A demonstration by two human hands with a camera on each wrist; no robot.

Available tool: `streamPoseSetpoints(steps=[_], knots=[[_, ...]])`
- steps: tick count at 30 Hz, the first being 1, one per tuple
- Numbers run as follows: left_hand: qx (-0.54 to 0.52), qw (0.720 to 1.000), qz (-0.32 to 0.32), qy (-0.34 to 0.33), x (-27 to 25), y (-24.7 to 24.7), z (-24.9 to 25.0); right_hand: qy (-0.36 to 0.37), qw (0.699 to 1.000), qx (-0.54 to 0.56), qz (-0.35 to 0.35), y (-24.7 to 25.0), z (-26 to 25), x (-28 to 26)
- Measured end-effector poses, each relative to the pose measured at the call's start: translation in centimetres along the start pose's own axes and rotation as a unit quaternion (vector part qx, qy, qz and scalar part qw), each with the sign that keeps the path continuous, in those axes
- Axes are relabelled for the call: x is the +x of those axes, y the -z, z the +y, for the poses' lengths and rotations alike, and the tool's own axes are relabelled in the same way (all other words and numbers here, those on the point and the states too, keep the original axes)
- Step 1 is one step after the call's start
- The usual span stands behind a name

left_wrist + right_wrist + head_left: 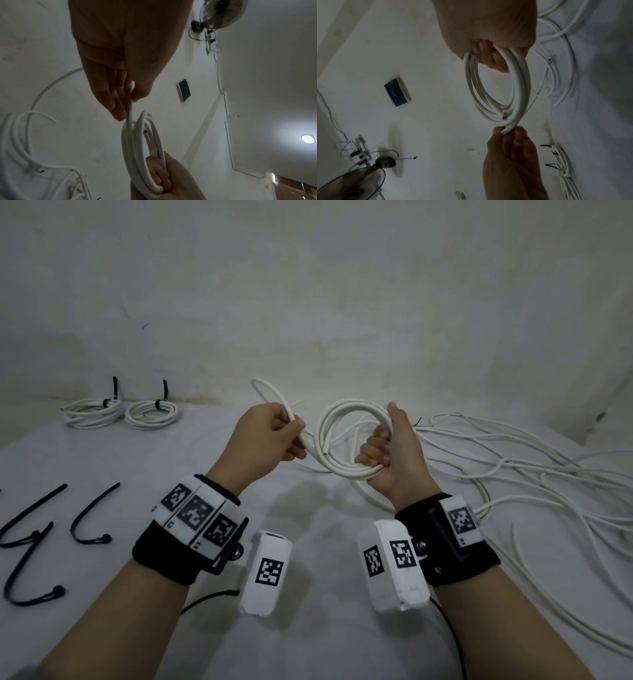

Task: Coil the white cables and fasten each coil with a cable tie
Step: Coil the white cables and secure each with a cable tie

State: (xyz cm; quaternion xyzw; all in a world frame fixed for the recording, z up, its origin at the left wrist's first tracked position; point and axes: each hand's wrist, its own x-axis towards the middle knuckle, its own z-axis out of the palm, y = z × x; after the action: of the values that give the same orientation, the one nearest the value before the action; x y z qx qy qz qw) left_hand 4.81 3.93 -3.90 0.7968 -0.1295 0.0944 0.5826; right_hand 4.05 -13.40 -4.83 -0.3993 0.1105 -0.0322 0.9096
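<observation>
In the head view my right hand (381, 444) grips a small coil of white cable (326, 436), held upright above the white table (308, 645). My left hand (295, 433) pinches the free strand (270, 392) of that cable, which arcs up behind the hand. In the left wrist view the left hand's fingers (120, 102) pinch the strand (130, 108) just above the coil (137, 148). In the right wrist view the right hand (489, 56) is curled round the coil (518, 88), with the left hand (510, 135) at its far side.
A tangle of loose white cables (520, 463) spreads over the table's right side. Two tied coils (92, 412) (151, 414) lie at the back left near the wall. Several black cable ties (89, 517) lie at the left edge. A fan (223, 12) hangs on the wall.
</observation>
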Motion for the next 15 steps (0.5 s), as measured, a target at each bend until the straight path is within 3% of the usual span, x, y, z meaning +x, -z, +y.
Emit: streamPoseSetpoints(steps=[5,12,15], knots=[[0.075,0.995,-0.001,-0.059,0.6,-0.3,-0.7,-0.004,0.999,-0.047,-0.002,-0.2,0.7,0.1],[-0.015,0.997,-0.040,-0.067,0.4,-0.7,0.2,0.005,0.997,-0.080,-0.006,-0.4,1.0,0.0],[0.036,0.993,-0.056,-0.093,0.5,-1.1,1.2,0.012,0.995,-0.095,-0.022,-0.6,1.1,-0.2]])
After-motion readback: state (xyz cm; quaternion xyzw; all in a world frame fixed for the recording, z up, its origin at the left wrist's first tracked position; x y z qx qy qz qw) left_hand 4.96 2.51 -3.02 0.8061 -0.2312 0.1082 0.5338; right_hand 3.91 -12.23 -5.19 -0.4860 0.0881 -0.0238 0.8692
